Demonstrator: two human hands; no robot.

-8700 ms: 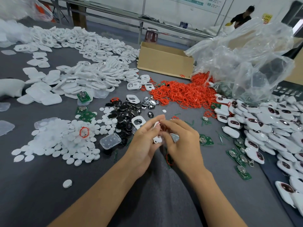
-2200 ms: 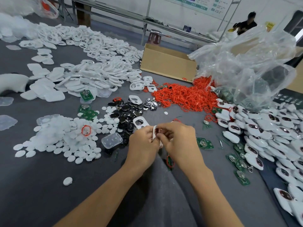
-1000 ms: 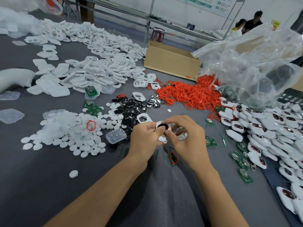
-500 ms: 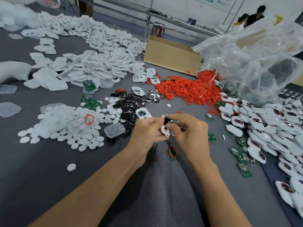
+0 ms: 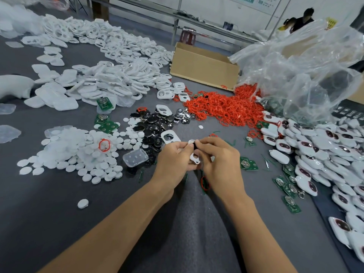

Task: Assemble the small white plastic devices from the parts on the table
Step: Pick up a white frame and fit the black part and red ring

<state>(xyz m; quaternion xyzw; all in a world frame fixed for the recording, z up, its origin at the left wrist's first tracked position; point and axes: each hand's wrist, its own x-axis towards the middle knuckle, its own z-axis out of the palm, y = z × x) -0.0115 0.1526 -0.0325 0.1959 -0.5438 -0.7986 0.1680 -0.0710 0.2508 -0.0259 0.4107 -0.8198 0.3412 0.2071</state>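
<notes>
Both hands meet over the grey table near its middle. My left hand [image 5: 174,157] and my right hand [image 5: 218,160] pinch one small white plastic shell [image 5: 194,157] between their fingertips; a dark part shows in it near the top. Much of the shell is hidden by the fingers. A red ring [image 5: 204,183] lies on the table just below my right hand. Another white shell with a window [image 5: 170,136] lies just beyond my left hand.
Black and silver discs [image 5: 155,123], white round pads [image 5: 82,152], white shells [image 5: 110,75], red rings [image 5: 222,107], green circuit boards [image 5: 248,164] and finished white devices [image 5: 315,154] lie in piles around. A cardboard box [image 5: 202,67] and clear plastic bag [image 5: 307,64] stand behind.
The hands have stayed together on the shell, turning it from flat and face-up to tilted. The camera view has shifted slightly.
</notes>
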